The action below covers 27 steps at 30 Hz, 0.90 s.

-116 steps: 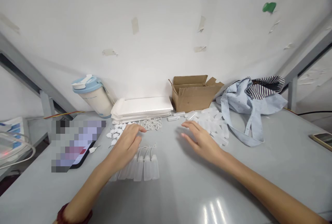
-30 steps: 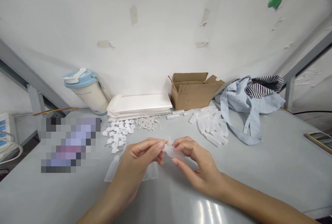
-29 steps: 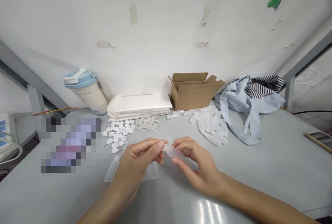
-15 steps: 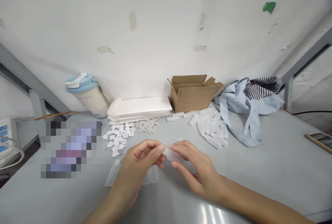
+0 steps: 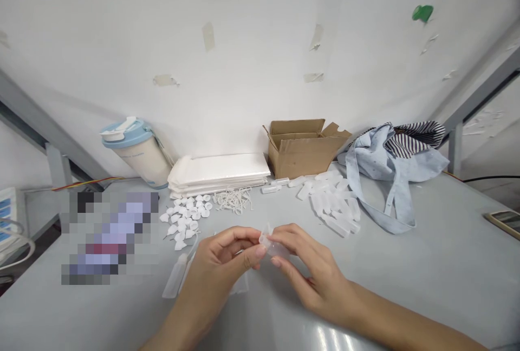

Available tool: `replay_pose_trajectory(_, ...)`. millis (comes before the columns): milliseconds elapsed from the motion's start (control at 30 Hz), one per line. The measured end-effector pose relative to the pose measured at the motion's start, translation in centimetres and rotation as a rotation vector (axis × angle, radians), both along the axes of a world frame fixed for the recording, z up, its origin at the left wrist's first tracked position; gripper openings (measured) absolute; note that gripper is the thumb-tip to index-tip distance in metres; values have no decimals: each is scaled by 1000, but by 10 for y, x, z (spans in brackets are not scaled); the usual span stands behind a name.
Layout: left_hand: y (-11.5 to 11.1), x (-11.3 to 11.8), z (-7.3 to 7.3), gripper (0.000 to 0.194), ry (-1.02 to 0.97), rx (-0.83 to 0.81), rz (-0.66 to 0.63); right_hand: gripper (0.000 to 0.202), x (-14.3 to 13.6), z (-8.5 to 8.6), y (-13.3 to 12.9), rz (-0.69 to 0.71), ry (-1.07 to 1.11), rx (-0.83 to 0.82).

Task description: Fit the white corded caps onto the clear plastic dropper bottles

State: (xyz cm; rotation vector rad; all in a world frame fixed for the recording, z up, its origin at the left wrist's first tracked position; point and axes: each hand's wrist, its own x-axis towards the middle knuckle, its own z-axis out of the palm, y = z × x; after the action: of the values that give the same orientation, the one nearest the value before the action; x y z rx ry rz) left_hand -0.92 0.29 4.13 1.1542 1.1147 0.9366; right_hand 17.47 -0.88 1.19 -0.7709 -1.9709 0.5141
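One small translucent bottle (image 5: 278, 251), held in front of the cardboard box (image 5: 306, 157). Left hand (image 5: 231, 260): thumb and fingertips pinched at its neck end. Right hand (image 5: 314, 267): part-curled, gripping its body. Loose bottles (image 5: 335, 225): heaped before the box. White caps (image 5: 189, 214): left of the box.

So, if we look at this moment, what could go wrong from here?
The small translucent bottle is held at the fingertips of the left hand and the right hand, so it might slip. The left hand partly hides other bottles lying on the table and could bump them. The blue bag's strap lies beside the loose bottle pile; pulling it might drag some.
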Motion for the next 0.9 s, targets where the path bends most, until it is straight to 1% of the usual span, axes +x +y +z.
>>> replay_pose_trajectory(200, 0, 1, -4, 12, 52, 108, 2, 34, 1, 0, 0, 2, -52, -81)
replay_pose_trajectory(300, -1, 2, -3, 12, 84, 169, 17, 33, 1, 1, 0, 4, -36, -123)
replay_pose_trajectory(367, -2, 2, -1, 14, 101, 180, 28, 30, 1, 4, -1, 18, 6, -224)
replay_pose_trajectory(467, -2, 1, 0, 17, 113, 196, 21, 23, 0, 9, 0, 52, 112, -483)
replay_pose_trajectory(533, -3, 0, -1, 18, 159, 242, 7, 21, 1, 13, 2, 97, 196, -636)
replay_pose_trajectory(600, -3, -1, -4, 18, 287, 387, -3, 20, 1, 15, 4, 162, 279, -742)
replay_pose_trajectory(633, -3, -1, -5, 19, 377, 508, -5, 20, 1, 15, 4, 192, 318, -783)
replay_pose_trajectory(700, -3, -2, -9, 23, 563, 807, -7, 20, 1, 15, 5, 231, 377, -841)
replay_pose_trajectory(767, -2, -4, -12, 29, 705, 1058, -26, 21, 1, 13, 5, 223, 399, -867)
replay_pose_trajectory(833, -1, -5, -14, 33, 795, 1184, -69, 22, -1, 11, 4, 201, 400, -881)
replay_pose_trajectory(900, 0, -6, -15, 37, 864, 1216, -117, 24, -3, 8, 3, 189, 402, -894)
